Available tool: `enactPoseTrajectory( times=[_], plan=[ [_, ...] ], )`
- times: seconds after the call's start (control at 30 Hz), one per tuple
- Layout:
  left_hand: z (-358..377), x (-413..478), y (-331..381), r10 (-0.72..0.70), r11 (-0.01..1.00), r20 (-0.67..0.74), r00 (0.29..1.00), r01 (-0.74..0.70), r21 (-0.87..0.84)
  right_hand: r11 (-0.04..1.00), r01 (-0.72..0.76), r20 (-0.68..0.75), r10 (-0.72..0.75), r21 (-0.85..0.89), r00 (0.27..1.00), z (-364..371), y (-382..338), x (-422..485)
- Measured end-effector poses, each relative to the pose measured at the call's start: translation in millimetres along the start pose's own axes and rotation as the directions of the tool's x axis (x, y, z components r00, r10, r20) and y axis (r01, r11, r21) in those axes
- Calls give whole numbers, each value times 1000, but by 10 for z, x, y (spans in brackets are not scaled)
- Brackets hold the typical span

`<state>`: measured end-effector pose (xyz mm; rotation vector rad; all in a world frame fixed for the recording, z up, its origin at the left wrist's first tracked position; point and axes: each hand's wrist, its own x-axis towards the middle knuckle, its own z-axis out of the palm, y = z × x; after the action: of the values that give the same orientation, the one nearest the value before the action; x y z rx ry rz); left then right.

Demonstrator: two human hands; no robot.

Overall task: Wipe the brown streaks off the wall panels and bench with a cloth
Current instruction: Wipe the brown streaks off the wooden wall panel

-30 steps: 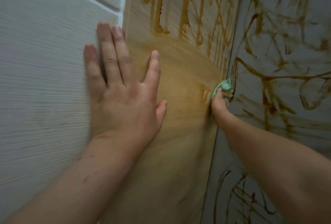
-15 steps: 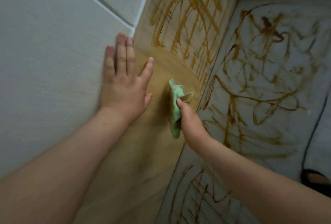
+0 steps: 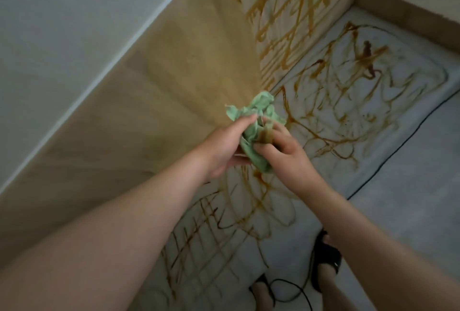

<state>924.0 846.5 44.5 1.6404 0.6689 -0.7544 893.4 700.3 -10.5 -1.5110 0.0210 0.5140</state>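
Now our left hand point(image 3: 224, 147) and right hand point(image 3: 286, 152) both grip the green cloth point(image 3: 258, 109); its browned patch point(image 3: 266, 135) could smear the wall panel point(image 3: 174, 86).

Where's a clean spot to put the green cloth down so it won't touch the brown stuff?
The grey patch right of the black cable looks streak-free. The tan wall panel beside the left hand is open for a hand to pass. The bench under the cloth is crowded with brown streaks.
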Motion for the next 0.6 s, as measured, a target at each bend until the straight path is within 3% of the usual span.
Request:
enactPoseTrajectory(
  times=[0.17, 0.3, 0.4, 0.47, 0.5, 0.6],
  plan=[
    [-1, -73, -213, 115, 954, -120, 986, -143, -264, 1000, 10, -183, -5, 27, 983, 3, 13, -111],
    [-51, -205, -216, 158, 863, -162, 974, -216, -457, 998, 13, -156, -2, 68, 988, -10, 11, -217],
    [-112, -272, -264, 157, 816, -131, 979, -203, -541, 997, 50, 115, -43, -59, 992, -66, 72, -297],
    [-154, -330, -278, 146, 820, -126, 981, -191, -539, 982, 64, 322, -3, -180, 947, -110, 97, -351],
    [-175, -373, -274, 148, 825, -125, 981, -192, -532, 982, 34, 351, 35, -188, 936, -121, 95, -373],
    [-268, -514, -278, 153, 791, -81, 985, -171, -587, 985, -165, 135, 169, -44, 976, -87, 38, -413]
  ],
)
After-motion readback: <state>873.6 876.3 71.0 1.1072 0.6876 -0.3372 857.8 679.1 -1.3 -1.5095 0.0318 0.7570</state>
